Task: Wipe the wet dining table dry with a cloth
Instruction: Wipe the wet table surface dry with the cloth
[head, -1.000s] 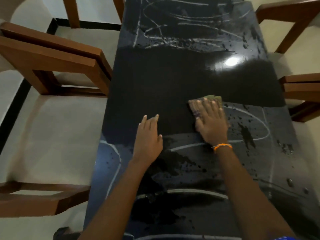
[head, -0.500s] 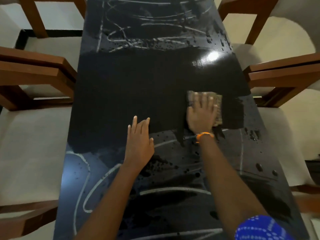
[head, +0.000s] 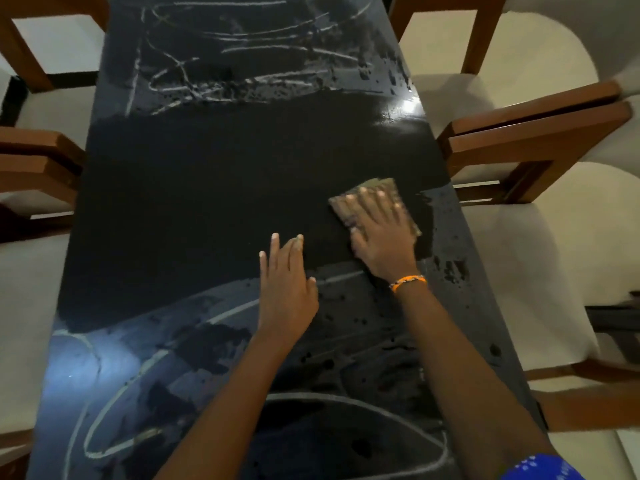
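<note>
A long black dining table [head: 207, 202] runs away from me. Its middle band looks matte and dark, while the near and far ends carry shiny streaks and droplets of water. A folded tan cloth [head: 381, 187] lies flat on the table near the right edge. My right hand [head: 381, 230], with an orange band at the wrist, presses flat on the cloth with fingers spread and covers most of it. My left hand [head: 285, 285] rests palm down on the bare table just left of it, fingers together, holding nothing.
Wooden chairs with cream seats line both sides: one at the right [head: 533, 140], another at the left [head: 38, 161], more at the far corners. Water droplets [head: 453, 268] sit near the right edge beside the cloth.
My right hand slid the cloth toward the right edge and then a little back, widening the matte band. My left hand stayed planted on the table. My view shifted.
</note>
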